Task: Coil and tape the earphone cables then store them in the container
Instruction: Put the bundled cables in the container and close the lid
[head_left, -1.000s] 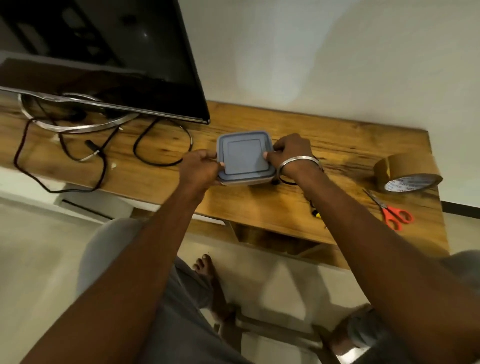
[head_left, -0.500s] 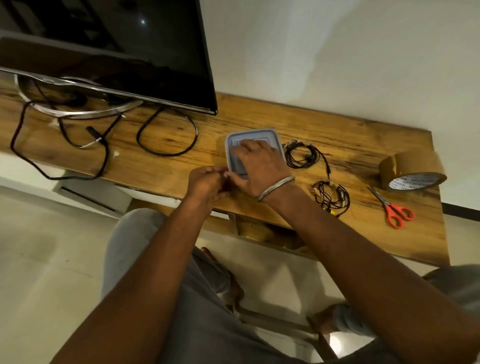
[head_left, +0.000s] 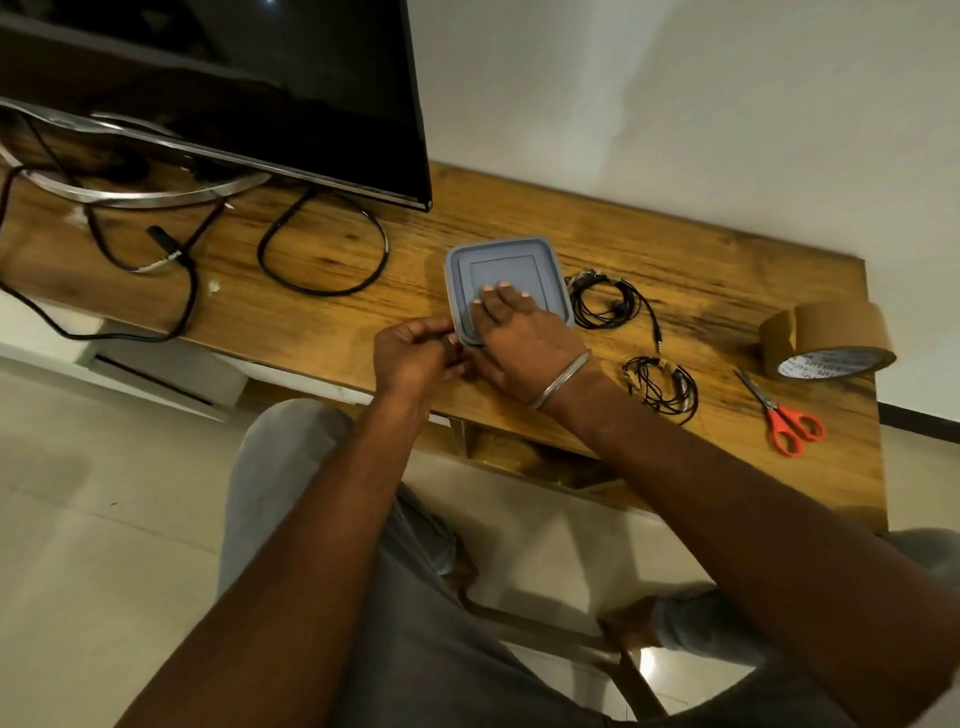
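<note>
A square grey container (head_left: 511, 265) with its lid on sits on the wooden table (head_left: 675, 249). My right hand (head_left: 524, 338) lies flat on the lid, fingers spread, pressing down. My left hand (head_left: 415, 356) pinches the container's near-left corner. Two tangled black earphone cables lie to the right: one (head_left: 610, 304) beside the container, the other (head_left: 662, 384) nearer the table's front edge. A roll of brown tape (head_left: 826, 338) and red-handled scissors (head_left: 784, 415) rest at the far right.
A dark TV screen (head_left: 234, 83) on a curved metal stand (head_left: 130, 192) fills the left of the table, with black cords (head_left: 322, 249) looped in front. My knees and a stool frame are below the table edge.
Both hands held the container by its sides a second ago. My right hand has moved onto the lid, uncovering the earphones, and my left went to the near-left corner.
</note>
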